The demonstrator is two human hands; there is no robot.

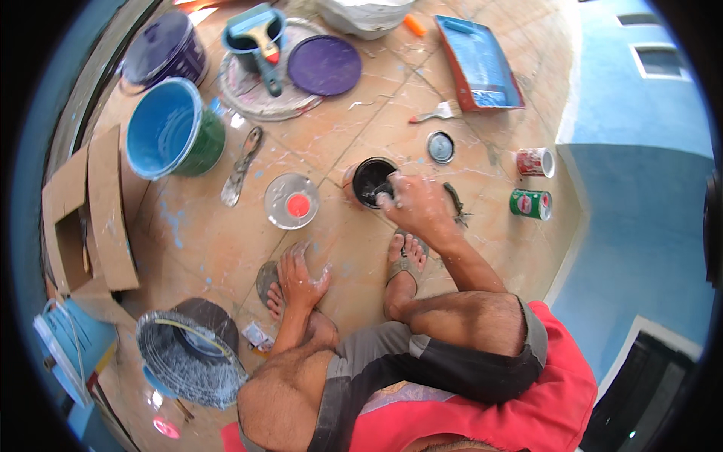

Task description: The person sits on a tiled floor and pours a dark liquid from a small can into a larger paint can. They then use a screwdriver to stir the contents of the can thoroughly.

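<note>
From my end, the right hand covers part of the rim of the round, dark-mouthed can, and I can't tell what its curled fingers grip. The left hand and its wrist hide part of the left foot from me. I lose the bulky white bundle at the upper edge; the small orange object beside it is too blurred to identify. Print on the small white packet is too tiny for me.

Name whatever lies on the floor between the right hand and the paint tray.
In the head view, a small round lid lies nearer the right hand, and a paintbrush lies beyond it, nearer the paint tray.
</note>
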